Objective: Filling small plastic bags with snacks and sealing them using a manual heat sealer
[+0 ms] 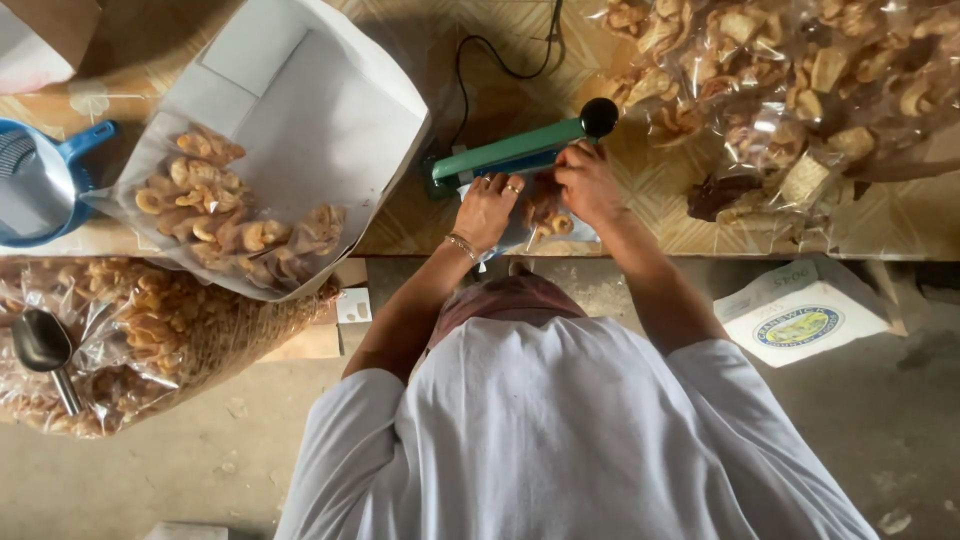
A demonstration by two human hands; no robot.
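Note:
A small clear bag (547,218) of fried snack pieces lies at the jaw of a green heat sealer (505,156) with a black knob (599,116), on the woven-pattern table (640,215). My left hand (487,207), with rings and a bracelet, grips the bag's left side. At the bag's upper right edge my right hand (588,182) holds it, right against the sealer's arm. The bag's mouth is hidden under my hands.
A white paper sheet (310,110) bearing a pile of snacks (235,220) lies left, beside a blue scale (40,180). A big sack of snacks (150,330) with a metal scoop (45,352) sits below. Filled bags (780,80) crowd the right; a box (800,315) stands on the floor.

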